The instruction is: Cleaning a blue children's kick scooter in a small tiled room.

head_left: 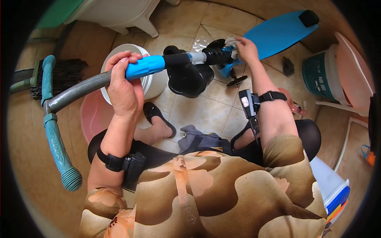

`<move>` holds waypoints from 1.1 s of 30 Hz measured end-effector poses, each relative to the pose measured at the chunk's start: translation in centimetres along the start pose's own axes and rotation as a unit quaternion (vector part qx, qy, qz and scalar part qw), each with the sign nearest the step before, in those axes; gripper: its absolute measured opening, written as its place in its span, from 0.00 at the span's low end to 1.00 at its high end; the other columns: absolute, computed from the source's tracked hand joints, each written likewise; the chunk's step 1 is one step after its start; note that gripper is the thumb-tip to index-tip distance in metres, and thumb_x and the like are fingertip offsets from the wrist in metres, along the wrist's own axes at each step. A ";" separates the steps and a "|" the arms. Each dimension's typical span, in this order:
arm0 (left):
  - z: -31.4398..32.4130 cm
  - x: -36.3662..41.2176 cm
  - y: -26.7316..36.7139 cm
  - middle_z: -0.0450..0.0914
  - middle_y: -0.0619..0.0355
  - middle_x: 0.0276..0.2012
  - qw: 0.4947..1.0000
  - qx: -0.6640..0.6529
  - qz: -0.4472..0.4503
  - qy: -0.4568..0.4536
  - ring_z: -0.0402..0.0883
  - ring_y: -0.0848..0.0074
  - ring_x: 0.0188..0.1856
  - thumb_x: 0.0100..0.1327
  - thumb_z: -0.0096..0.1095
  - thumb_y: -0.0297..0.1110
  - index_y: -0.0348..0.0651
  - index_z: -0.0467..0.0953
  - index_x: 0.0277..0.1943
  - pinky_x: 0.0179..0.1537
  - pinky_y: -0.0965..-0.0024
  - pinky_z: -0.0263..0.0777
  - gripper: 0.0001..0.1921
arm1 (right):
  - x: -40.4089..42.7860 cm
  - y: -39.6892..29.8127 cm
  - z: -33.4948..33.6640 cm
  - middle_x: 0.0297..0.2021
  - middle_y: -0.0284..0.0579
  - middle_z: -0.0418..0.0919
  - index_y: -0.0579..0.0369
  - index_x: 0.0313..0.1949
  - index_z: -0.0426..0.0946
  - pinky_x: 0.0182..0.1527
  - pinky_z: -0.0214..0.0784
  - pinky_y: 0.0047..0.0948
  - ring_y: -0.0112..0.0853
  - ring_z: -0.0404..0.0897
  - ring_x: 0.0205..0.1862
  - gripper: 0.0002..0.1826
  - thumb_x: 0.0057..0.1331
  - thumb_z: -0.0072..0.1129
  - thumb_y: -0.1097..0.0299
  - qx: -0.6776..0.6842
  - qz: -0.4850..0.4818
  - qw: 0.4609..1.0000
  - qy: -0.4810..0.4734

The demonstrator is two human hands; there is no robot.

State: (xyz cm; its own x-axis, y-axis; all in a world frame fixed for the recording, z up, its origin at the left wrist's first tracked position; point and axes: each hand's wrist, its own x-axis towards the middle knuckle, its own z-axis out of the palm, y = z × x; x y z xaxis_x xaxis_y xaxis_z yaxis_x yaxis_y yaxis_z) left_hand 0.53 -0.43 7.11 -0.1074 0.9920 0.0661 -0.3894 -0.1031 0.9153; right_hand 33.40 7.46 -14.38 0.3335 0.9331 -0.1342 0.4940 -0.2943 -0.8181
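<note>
A child's kick scooter lies tilted across the view, its handlebar with teal rubber grips [56,145] at the left and its blue deck [276,32] at the upper right. My left hand [126,83] is wrapped around the steering column by the blue plastic collar [145,67]. Over at the column's lower end, my right hand [246,50] pinches a pale crumpled cloth [232,44] against the joint near the deck. Between the hands run a black tube, a clear clamp [197,57] and a black ribbed sleeve [216,56]. A black moulded seat-like part [190,77] hangs below the column.
Behind my left hand stands a white bucket [154,84], with a pink basin [93,113] beside it. A broom head [59,76] is at the left. A white plastic stool [134,17] stands at the top; a labelled bucket [321,76] is at the right. The floor tiles look wet near the scooter.
</note>
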 end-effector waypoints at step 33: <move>3.4 0.4 5.9 0.78 0.53 0.39 0.988 0.073 0.064 -0.119 0.75 0.67 0.51 0.65 0.58 0.37 0.33 0.64 0.59 0.56 0.63 0.65 0.24 | -9.3 2.5 -9.4 0.32 0.42 0.80 0.61 0.37 0.79 0.33 0.71 0.27 0.28 0.78 0.30 0.12 0.60 0.61 0.64 0.425 0.186 0.886 -0.001</move>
State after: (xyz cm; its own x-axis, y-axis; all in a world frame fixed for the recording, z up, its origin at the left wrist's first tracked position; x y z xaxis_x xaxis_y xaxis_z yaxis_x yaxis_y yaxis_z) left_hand 1.28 -0.40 13.89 0.0780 0.9620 0.2616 -0.2488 -0.2353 0.9395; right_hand 39.07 -3.88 -9.98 0.3445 0.8044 -0.4840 -0.4338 -0.3208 -0.8420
